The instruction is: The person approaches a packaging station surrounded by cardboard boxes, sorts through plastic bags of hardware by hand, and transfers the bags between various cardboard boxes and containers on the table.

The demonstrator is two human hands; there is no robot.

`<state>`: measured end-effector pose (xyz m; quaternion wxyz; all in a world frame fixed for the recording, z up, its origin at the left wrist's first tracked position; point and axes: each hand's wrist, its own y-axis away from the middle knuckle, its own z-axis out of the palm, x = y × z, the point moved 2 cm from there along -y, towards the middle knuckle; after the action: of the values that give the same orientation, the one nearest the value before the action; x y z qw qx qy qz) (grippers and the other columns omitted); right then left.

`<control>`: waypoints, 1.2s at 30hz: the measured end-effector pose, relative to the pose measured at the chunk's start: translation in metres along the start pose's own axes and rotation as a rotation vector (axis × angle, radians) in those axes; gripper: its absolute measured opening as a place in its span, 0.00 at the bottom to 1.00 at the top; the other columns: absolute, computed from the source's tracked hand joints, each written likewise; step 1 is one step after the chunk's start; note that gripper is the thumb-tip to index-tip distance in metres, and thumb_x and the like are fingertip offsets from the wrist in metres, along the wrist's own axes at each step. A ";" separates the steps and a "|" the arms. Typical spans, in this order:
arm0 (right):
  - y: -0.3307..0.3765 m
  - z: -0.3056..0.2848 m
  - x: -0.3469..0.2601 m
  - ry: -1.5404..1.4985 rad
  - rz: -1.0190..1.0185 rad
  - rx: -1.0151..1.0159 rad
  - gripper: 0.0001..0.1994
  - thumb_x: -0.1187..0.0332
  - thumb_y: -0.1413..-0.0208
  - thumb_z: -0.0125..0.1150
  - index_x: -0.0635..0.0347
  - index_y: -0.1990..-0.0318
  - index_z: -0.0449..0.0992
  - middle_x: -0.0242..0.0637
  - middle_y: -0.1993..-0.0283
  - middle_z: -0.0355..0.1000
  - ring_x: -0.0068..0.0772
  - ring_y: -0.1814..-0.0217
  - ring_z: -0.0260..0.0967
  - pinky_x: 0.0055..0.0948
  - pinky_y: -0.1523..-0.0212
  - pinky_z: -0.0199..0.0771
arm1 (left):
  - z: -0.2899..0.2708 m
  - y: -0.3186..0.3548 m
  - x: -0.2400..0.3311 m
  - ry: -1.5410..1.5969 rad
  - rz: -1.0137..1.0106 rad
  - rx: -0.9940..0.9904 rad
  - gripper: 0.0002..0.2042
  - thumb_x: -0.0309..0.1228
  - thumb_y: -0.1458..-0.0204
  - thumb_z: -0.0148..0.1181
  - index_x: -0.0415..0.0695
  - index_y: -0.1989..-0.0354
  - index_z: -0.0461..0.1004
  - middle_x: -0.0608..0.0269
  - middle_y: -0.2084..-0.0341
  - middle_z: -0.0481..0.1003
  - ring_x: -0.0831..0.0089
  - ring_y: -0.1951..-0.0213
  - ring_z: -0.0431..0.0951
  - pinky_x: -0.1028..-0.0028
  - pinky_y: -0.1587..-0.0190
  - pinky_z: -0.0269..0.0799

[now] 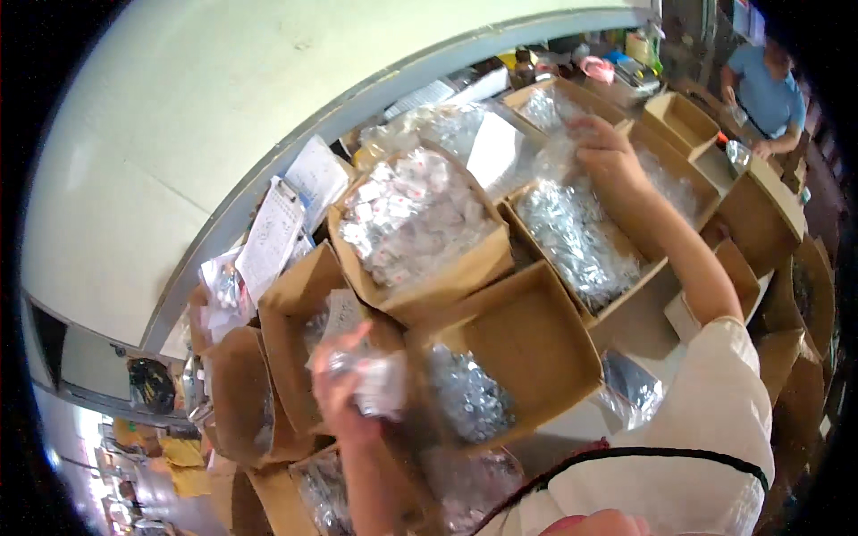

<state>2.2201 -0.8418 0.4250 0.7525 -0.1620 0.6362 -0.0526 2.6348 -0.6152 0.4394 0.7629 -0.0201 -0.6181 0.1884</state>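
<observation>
Head view, left hand [344, 384] grip clamped on clear packets [375, 380], right hand [606, 154] grip unclear, among cardboard boxes [527, 335].

Brown cardboard boxes [527, 330], silvery clear packets [572, 237], white-and-pink packets [411, 214], cream sleeve [715, 429] with black trim, pale green wall [223, 98]

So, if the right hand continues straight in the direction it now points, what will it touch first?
Most likely the clear plastic bag of small packets in the far brown cardboard box. The right hand reaches up and away toward it and seems already at the plastic; depth is unclear.
</observation>
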 end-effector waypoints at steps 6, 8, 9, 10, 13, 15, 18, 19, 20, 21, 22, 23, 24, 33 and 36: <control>0.110 -0.054 -0.100 0.004 0.034 -0.272 0.27 0.78 0.50 0.53 0.61 0.39 0.59 0.37 0.67 0.72 0.26 0.62 0.69 0.23 0.58 0.65 | 0.215 0.024 -0.033 -0.066 -0.245 -0.604 0.40 0.29 0.59 0.62 0.37 0.33 0.54 0.48 0.39 0.63 0.68 0.44 0.68 0.72 0.45 0.66; 0.142 -0.086 -0.117 0.070 0.097 -0.351 0.27 0.78 0.46 0.54 0.60 0.38 0.58 0.36 0.65 0.73 0.24 0.61 0.70 0.24 0.56 0.66 | 0.285 0.043 -0.051 0.019 -0.311 -0.665 0.38 0.28 0.56 0.61 0.37 0.33 0.54 0.52 0.40 0.64 0.70 0.44 0.68 0.72 0.44 0.66; 0.158 -0.107 -0.125 0.093 0.153 -0.338 0.27 0.78 0.46 0.54 0.60 0.38 0.57 0.36 0.65 0.73 0.24 0.60 0.70 0.24 0.55 0.67 | 0.317 0.057 -0.060 0.005 -0.323 -0.729 0.37 0.26 0.54 0.60 0.37 0.33 0.54 0.54 0.42 0.65 0.71 0.45 0.68 0.73 0.45 0.66; 0.171 -0.130 -0.131 0.116 0.209 -0.323 0.27 0.78 0.45 0.54 0.60 0.37 0.57 0.35 0.65 0.73 0.24 0.59 0.70 0.25 0.55 0.67 | 0.349 0.069 -0.057 0.008 -0.532 -0.776 0.34 0.25 0.53 0.60 0.39 0.35 0.57 0.57 0.46 0.69 0.73 0.48 0.70 0.74 0.46 0.67; 0.200 -0.219 -0.138 0.177 0.208 -0.128 0.24 0.76 0.43 0.52 0.61 0.38 0.59 0.37 0.64 0.74 0.25 0.58 0.70 0.26 0.53 0.68 | 0.428 0.092 -0.102 0.064 -0.582 -0.956 0.27 0.25 0.52 0.60 0.39 0.40 0.63 0.60 0.53 0.73 0.74 0.53 0.73 0.74 0.50 0.69; 0.224 -0.282 -0.146 0.207 0.197 0.092 0.19 0.73 0.41 0.51 0.63 0.41 0.64 0.38 0.61 0.75 0.26 0.57 0.71 0.26 0.52 0.68 | 0.468 0.102 -0.131 0.123 -0.718 -0.872 0.21 0.24 0.51 0.59 0.40 0.46 0.66 0.63 0.59 0.75 0.76 0.58 0.75 0.75 0.55 0.71; 0.277 -0.370 -0.151 0.335 0.214 0.481 0.13 0.73 0.43 0.54 0.67 0.52 0.72 0.37 0.63 0.75 0.27 0.59 0.71 0.25 0.53 0.68 | 0.514 0.111 -0.164 -0.013 -0.738 -0.874 0.18 0.24 0.50 0.57 0.40 0.48 0.68 0.62 0.60 0.75 0.76 0.59 0.76 0.75 0.57 0.72; 0.298 -0.394 -0.148 0.300 0.225 0.552 0.12 0.73 0.45 0.54 0.68 0.54 0.73 0.39 0.63 0.75 0.27 0.60 0.71 0.25 0.55 0.68 | 0.521 0.114 -0.181 -0.112 -0.757 -0.887 0.18 0.26 0.48 0.58 0.39 0.49 0.68 0.63 0.59 0.75 0.76 0.58 0.75 0.75 0.56 0.72; 0.314 -0.408 -0.140 0.252 0.222 0.604 0.11 0.75 0.46 0.54 0.67 0.55 0.74 0.36 0.64 0.74 0.26 0.62 0.70 0.23 0.57 0.67 | 0.516 0.111 -0.207 -0.364 -0.521 -1.054 0.19 0.34 0.46 0.60 0.38 0.48 0.68 0.57 0.59 0.76 0.68 0.57 0.77 0.70 0.55 0.72; 0.333 -0.426 -0.130 0.379 0.252 0.725 0.10 0.75 0.46 0.54 0.67 0.58 0.75 0.34 0.66 0.73 0.23 0.63 0.68 0.22 0.59 0.66 | 0.523 0.109 -0.216 -0.632 -0.435 -1.258 0.22 0.38 0.46 0.60 0.37 0.47 0.67 0.53 0.58 0.75 0.63 0.56 0.76 0.68 0.54 0.71; 0.348 -0.433 -0.132 0.460 0.273 0.760 0.08 0.74 0.45 0.54 0.66 0.59 0.75 0.31 0.66 0.72 0.21 0.63 0.66 0.21 0.60 0.65 | 0.528 0.106 -0.222 -0.904 -0.338 -1.453 0.25 0.43 0.46 0.60 0.37 0.46 0.66 0.49 0.56 0.75 0.58 0.56 0.76 0.65 0.53 0.71; 0.364 -0.438 -0.133 0.496 0.287 0.868 0.09 0.74 0.44 0.54 0.66 0.58 0.75 0.32 0.65 0.72 0.21 0.62 0.66 0.20 0.58 0.65 | 0.524 0.104 -0.232 -0.897 -0.234 -1.547 0.31 0.49 0.46 0.59 0.36 0.43 0.64 0.43 0.55 0.74 0.50 0.54 0.75 0.62 0.50 0.69; 0.384 -0.449 -0.127 0.518 0.223 0.891 0.10 0.72 0.42 0.55 0.66 0.55 0.75 0.32 0.62 0.73 0.22 0.60 0.68 0.21 0.56 0.66 | 0.534 0.090 -0.226 -0.914 -0.222 -1.533 0.31 0.49 0.46 0.59 0.36 0.43 0.64 0.43 0.55 0.74 0.50 0.54 0.75 0.62 0.50 0.69; 0.509 -0.473 -0.069 1.607 0.949 0.557 0.18 0.68 0.41 0.53 0.67 0.45 0.70 0.49 0.38 0.64 0.51 0.33 0.55 0.46 0.34 0.55 | 0.546 -0.240 -0.354 -0.908 0.054 -0.586 0.14 0.35 0.49 0.57 0.41 0.59 0.78 0.55 0.64 0.80 0.61 0.59 0.80 0.68 0.55 0.74; 0.511 -0.500 -0.039 1.277 0.881 0.809 0.18 0.71 0.41 0.55 0.67 0.44 0.70 0.48 0.41 0.68 0.50 0.37 0.61 0.44 0.37 0.60 | 0.484 -0.335 -0.440 -1.312 -0.122 -0.506 0.19 0.37 0.51 0.53 0.41 0.52 0.76 0.47 0.57 0.77 0.52 0.52 0.77 0.63 0.49 0.71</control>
<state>1.6608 -0.4373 0.2337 0.2038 0.4387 0.8732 -0.0593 2.1900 -1.1610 0.2299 0.2140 -0.0443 -0.9753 -0.0310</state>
